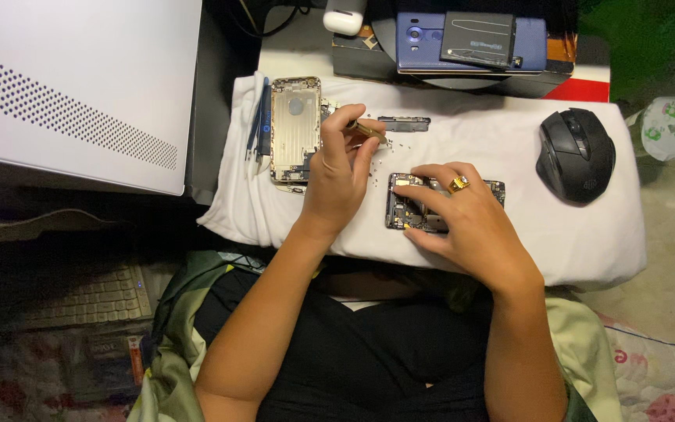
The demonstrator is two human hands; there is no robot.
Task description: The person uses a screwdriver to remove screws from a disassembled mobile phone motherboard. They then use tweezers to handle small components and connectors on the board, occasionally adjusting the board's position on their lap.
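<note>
My left hand (pixel 339 168) pinches a small brass-coloured tool (pixel 369 130) over a white cloth (pixel 509 133). My right hand (pixel 455 211), with a gold ring, rests on an opened dark phone (pixel 404 205) whose circuit board shows, fingers spread over it. An opened gold phone shell (pixel 295 129) lies just left of my left hand. A small dark strip part (pixel 405 122) and tiny scattered screws (pixel 380 160) lie on the cloth between the two phones.
A black computer mouse (pixel 576 155) sits at the cloth's right. A blue phone with a black battery (pixel 478 41) rests on a box at the back. Blue tools (pixel 260 125) lie left of the gold shell. A white perforated case (pixel 72 86) stands left.
</note>
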